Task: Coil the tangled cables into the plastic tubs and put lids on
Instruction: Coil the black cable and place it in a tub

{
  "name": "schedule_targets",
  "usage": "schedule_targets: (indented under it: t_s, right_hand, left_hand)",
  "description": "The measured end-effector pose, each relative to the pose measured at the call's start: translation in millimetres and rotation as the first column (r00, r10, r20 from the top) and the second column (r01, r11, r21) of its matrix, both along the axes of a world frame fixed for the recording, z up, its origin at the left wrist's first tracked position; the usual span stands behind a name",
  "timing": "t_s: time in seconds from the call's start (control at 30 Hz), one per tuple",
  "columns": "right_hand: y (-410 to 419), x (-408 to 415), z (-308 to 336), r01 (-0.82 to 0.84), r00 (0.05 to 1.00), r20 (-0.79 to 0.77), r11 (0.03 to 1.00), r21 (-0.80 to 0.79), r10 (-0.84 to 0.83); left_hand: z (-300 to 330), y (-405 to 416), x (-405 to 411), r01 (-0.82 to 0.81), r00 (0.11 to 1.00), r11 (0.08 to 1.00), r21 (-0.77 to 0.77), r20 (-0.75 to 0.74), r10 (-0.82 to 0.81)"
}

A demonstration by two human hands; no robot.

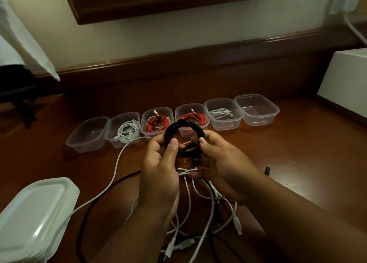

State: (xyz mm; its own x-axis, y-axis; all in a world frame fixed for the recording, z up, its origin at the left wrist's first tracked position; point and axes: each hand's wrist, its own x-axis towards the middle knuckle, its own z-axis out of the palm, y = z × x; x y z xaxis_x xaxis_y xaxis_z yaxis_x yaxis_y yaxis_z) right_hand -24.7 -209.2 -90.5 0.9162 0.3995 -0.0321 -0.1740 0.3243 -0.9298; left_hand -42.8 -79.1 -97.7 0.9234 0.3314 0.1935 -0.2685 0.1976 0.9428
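A coiled black cable (183, 127) is held up over the brown table between both hands. My left hand (158, 167) grips its left side with the thumb across the loops. My right hand (222, 163) pinches its lower right end. Behind stands a row of several clear tubs: an empty one (87, 134) at the left, one with a white cable (124, 129), two with red cables (156, 121) (195, 116), one with a white cable (223, 113), and an empty one (258, 109) at the right. Tangled white and black cables (198, 213) lie below my hands.
A stack of translucent lids (33, 215) sits at the near left with a white cable running under it. A white box (345, 82) stands at the right edge. A small dark plug (267, 169) lies on the table to the right. A wooden skirting runs behind the tubs.
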Motion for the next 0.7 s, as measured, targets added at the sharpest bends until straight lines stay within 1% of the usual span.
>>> schedule_targets:
  t_s: [0.07, 0.1, 0.2, 0.27, 0.3, 0.33, 0.4, 0.43, 0.47, 0.5, 0.6, 0.7]
  right_hand:
    - [0, -1, 0, -0.023, 0.999, -0.039, 0.999, 0.027, 0.024]
    - [0, -1, 1, -0.017, 0.999, -0.048, 1.0, 0.005, 0.017]
    - [2, 1, 4, 0.034, 0.999, -0.023, 0.988, -0.148, -0.038]
    - [4, -2, 12, 0.034, 0.999, -0.015, 0.975, -0.22, -0.038]
    - [5, -7, 15, 0.046, 0.999, 0.035, 0.964, -0.26, -0.038]
    - [6, -11, 13, 0.076, 0.99, 0.137, 0.946, -0.315, -0.034]
    - [8, -21, 14, 0.178, 0.957, 0.284, 0.898, -0.403, -0.062]
    - [8, -24, 15, 0.227, 0.946, 0.31, 0.878, -0.421, -0.096]
    - [6, -23, 14, 0.255, 0.944, 0.304, 0.867, -0.429, -0.128]
    - [4, -23, 17, 0.248, 0.953, 0.272, 0.867, -0.431, -0.137]
    - [-2, -22, 29, 0.102, 0.988, 0.154, 0.884, -0.455, -0.035]
    - [-11, -31, 39, -0.014, 0.986, 0.136, 0.858, -0.514, 0.098]
  left_hand:
    - [0, 2, 1, -0.027, 1.0, 0.999, 0.037, -0.005, 0.027]
    - [0, 4, 2, -0.042, 0.999, 0.996, 0.082, -0.006, 0.043]
    - [-1, 7, 4, -0.092, 0.995, 0.96, 0.264, -0.001, 0.095]
    - [0, 8, 3, -0.124, 0.992, 0.931, 0.344, 0.012, 0.128]
    - [0, 7, 2, -0.129, 0.991, 0.919, 0.373, 0.018, 0.132]
    - [0, 6, 0, -0.123, 0.992, 0.908, 0.4, 0.022, 0.124]
    - [1, 3, -5, -0.086, 0.996, 0.892, 0.444, 0.01, 0.091]
    - [2, 1, -8, -0.058, 0.998, 0.897, 0.439, -0.003, 0.067]
    - [3, 1, -10, -0.021, 0.999, 0.91, 0.413, -0.021, 0.033]
    - [5, 0, -11, 0.02, 0.999, 0.923, 0.385, -0.039, -0.005]
    - [13, 2, -14, 0.131, 0.991, 0.939, 0.319, -0.059, -0.118]
    - [28, 4, -21, 0.298, 0.954, 0.929, 0.217, -0.074, -0.289]
